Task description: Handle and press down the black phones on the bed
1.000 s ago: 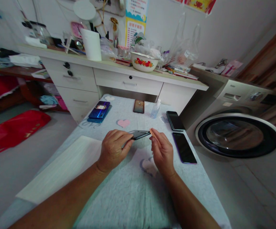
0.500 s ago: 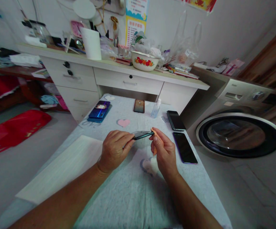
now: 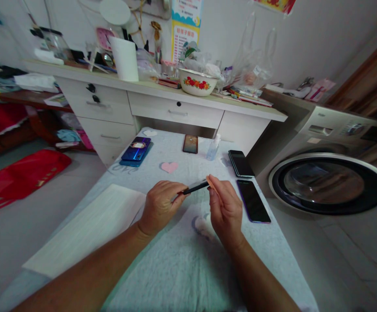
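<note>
Dim, flat indoor light, cool grey-green cast. Lit from off-frame; can't pin down the direction. Brighter on the far end of the tabletop [image 3: 172, 145], darker toward bottom centre. Soft, fuzzy-edged shadows below the hands [image 3: 225, 210]. Mild sheen on the blue phone [image 3: 131, 152] at left and on the washing machine door [image 3: 321, 184] at right. Heavy wide-angle stretch toward the edges, especially right. Smeary fine texture; can't read the small print on the poster [image 3: 185, 41], top centre.

Cloth-covered table [image 3: 168, 268], phones [image 3: 254, 201], clear bottle [image 3: 213, 149], pale strip [image 3: 87, 229]
</note>
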Action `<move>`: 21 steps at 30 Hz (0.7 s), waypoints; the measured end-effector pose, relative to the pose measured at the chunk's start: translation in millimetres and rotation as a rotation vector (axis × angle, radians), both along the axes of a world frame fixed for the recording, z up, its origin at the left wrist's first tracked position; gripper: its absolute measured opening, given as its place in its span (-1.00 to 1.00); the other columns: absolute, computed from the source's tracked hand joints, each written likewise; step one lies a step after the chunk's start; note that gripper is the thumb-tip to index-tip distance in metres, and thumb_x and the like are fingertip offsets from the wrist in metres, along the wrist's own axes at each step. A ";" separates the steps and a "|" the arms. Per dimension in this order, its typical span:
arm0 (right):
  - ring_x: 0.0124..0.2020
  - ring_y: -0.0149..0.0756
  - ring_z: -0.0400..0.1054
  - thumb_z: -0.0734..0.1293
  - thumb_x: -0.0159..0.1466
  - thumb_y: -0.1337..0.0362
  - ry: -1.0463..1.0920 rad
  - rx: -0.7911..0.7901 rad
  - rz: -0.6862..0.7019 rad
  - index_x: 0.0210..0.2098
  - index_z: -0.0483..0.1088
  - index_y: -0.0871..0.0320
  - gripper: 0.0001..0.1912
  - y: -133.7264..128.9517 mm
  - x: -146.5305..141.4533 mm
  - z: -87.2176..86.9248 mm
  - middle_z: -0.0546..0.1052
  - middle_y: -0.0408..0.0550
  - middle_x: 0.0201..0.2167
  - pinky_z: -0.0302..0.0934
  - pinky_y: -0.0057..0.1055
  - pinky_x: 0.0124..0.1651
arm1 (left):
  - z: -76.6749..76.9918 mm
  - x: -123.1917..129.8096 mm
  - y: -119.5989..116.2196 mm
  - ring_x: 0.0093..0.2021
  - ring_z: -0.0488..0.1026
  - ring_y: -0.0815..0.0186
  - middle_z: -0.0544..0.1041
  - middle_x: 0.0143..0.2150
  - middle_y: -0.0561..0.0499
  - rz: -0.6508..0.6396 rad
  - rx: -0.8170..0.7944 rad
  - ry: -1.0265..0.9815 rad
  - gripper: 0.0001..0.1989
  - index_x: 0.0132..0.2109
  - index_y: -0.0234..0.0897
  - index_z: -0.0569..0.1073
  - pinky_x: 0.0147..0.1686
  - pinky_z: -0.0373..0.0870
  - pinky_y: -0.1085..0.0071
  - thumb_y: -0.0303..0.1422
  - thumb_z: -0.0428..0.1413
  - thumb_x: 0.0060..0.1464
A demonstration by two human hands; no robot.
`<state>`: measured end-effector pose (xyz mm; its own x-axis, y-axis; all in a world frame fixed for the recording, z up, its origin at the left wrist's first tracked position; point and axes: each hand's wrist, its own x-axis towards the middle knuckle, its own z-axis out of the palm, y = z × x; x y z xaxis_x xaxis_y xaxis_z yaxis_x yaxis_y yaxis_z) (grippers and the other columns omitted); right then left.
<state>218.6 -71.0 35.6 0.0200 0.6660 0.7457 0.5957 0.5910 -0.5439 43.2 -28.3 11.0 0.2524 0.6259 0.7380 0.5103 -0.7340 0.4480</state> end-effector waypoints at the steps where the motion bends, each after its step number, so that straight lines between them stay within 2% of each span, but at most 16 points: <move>1: -0.19 -0.30 0.37 0.18 0.32 0.45 -0.032 0.019 -0.009 0.14 0.32 0.07 -0.58 0.2 -0.2 -0.2 0.45 -0.02 -0.21 0.31 -0.33 -0.15 | -0.6 0.8 -0.1 -0.30 0.50 0.29 0.60 -0.33 0.02 -0.005 -0.025 -0.003 -0.92 -0.23 -0.24 0.52 -0.25 0.39 0.33 -0.44 0.17 0.07; 6: -0.19 -0.30 0.38 0.17 0.32 0.46 -0.104 0.048 -0.028 0.16 0.30 0.07 -0.55 0.7 -1.0 -2.1 0.45 0.00 -0.20 0.32 -0.35 -0.16 | -0.5 2.6 -2.9 -0.35 0.50 0.31 0.58 -0.37 0.05 -0.041 -0.092 0.010 -0.91 -0.25 -0.23 0.51 -0.28 0.41 0.35 -0.43 0.19 0.04; 16: -0.19 -0.32 0.38 0.17 0.31 0.47 -0.079 0.048 -0.002 0.13 0.31 0.08 -0.57 -0.7 -1.8 -1.8 0.46 0.00 -0.20 0.32 -0.36 -0.17 | 7.5 -1.6 -9.4 -0.36 0.51 0.28 0.59 -0.33 -0.02 -0.147 0.013 0.109 -0.87 -0.19 -0.28 0.48 -0.29 0.45 0.30 -0.37 0.14 0.08; 21: -0.20 -0.30 0.38 0.18 0.30 0.46 -0.078 0.037 -0.014 0.10 0.33 0.09 -0.59 -1.5 -1.2 -1.6 0.46 0.00 -0.20 0.33 -0.35 -0.17 | 7.0 -4.5 -9.0 -0.33 0.52 0.27 0.60 -0.29 -0.03 -0.159 0.026 0.132 -0.84 -0.14 -0.28 0.47 -0.26 0.45 0.29 -0.33 0.09 0.14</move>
<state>217.3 -72.5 34.0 -0.0301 0.6380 0.7694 0.6436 0.6013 -0.4735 38.7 -37.4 18.0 0.4418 0.5518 0.7074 0.4402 -0.8203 0.3650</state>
